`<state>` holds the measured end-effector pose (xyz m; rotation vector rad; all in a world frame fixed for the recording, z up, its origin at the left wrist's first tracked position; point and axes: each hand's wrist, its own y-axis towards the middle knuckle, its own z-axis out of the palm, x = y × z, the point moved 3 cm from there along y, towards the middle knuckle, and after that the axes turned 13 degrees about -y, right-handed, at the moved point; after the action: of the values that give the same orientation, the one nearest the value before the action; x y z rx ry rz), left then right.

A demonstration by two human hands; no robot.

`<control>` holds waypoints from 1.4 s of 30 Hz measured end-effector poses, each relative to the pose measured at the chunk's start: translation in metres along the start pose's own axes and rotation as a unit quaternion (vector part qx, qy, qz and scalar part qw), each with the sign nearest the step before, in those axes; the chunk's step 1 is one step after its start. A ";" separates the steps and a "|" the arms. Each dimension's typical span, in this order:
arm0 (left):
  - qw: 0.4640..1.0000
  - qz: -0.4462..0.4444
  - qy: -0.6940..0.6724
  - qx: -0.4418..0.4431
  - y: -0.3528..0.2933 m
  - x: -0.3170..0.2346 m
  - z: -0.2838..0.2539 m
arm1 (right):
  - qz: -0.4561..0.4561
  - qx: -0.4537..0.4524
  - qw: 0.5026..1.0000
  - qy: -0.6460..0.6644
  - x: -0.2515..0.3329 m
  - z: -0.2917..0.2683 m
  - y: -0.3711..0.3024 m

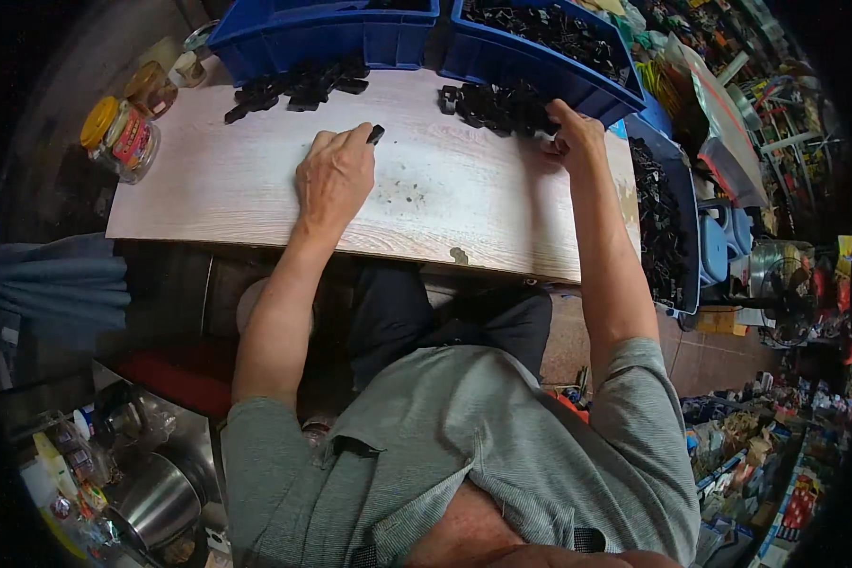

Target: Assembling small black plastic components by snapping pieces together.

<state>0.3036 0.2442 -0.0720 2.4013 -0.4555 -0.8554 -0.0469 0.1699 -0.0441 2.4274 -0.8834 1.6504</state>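
My left hand (337, 176) is closed over the middle of the white wood-grain table (227, 189), gripping a small black part (377, 134) whose end sticks out past the fingers. My right hand (577, 133) reaches to the right end of a heap of black parts (497, 106). Its fingers are curled at the heap's edge, and what lies between them is hidden. Another pile of black parts (305, 83) lies at the table's far left, beyond my left hand.
Two blue bins (327, 43) (540, 64) stand along the table's far edge, the right one full of black parts. Beside the table's right edge, another bin (693, 227) holds more. A jar with a yellow lid (128, 142) stands at the left edge. Dark specks (402, 192) dot the tabletop.
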 end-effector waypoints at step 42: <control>0.972 0.082 -0.203 0.082 0.000 -0.082 0.043 | -0.165 0.282 0.932 -0.154 -0.029 0.054 -0.100</control>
<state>0.2148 0.2666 -0.0611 2.2887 -0.8998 -1.2815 0.0398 0.2450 -0.0670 3.0450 0.0278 1.5758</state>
